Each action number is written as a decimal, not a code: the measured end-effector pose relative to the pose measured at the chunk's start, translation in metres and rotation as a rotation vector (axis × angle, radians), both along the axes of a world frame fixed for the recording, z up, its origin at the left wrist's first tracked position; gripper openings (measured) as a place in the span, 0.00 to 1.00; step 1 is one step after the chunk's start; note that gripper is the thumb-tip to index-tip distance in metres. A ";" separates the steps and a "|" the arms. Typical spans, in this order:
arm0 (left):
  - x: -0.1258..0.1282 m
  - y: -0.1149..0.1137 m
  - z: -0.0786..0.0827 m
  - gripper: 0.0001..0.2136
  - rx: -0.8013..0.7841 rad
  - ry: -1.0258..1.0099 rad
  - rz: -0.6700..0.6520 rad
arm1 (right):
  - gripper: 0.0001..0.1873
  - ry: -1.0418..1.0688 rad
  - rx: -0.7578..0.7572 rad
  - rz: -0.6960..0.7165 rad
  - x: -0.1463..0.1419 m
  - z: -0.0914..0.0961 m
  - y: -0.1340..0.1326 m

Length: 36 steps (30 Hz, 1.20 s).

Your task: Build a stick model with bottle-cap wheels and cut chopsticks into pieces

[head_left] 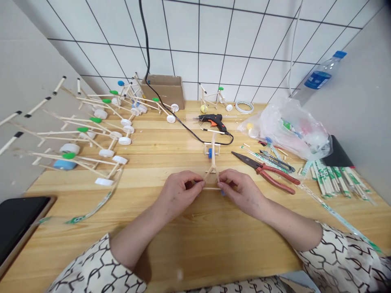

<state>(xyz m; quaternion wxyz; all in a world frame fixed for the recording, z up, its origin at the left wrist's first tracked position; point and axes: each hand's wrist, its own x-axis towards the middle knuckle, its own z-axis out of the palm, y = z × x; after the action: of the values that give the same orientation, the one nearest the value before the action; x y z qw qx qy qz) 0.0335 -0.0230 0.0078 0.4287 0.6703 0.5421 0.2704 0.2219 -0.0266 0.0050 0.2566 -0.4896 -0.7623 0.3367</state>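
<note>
Two hands, both on one small stick frame (213, 162), which sits mid-table on the wooden table (220, 248), just in front of the person. Left hand (179, 193) and right hand (241, 191) both grip it, pinching its near end from either side. Frame's long axis runs away from the person, far tip pointing toward the tiled wall (214, 40). One blue bottle cap (209, 153) is on the frame.

Left side: about seven stick vehicles (91, 126) with white cap wheels, overlapping, exact count unclear. One more stands by the wall, near one cardboard box (166, 90).

Right side: one hot glue gun (212, 123), one red-handled pliers (269, 173), one plastic bag (285, 130), several bundles of paper-sleeved chopsticks (336, 183).
</note>
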 end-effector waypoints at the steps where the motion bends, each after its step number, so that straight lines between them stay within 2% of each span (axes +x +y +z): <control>1: 0.000 0.000 0.000 0.09 -0.009 -0.009 -0.003 | 0.06 -0.002 0.005 -0.002 0.000 0.000 0.000; 20: 0.004 0.004 0.002 0.10 -0.075 -0.059 0.024 | 0.07 -0.004 0.063 0.006 0.003 0.001 0.010; 36: 0.007 0.003 0.003 0.11 -0.064 -0.019 0.032 | 0.06 -0.004 0.032 -0.014 0.005 0.003 0.006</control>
<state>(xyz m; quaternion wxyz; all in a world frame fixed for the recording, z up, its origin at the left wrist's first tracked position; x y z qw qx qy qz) 0.0402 -0.0205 0.0111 0.4508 0.6449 0.5569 0.2662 0.2272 -0.0207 0.0082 0.2651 -0.4917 -0.7646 0.3215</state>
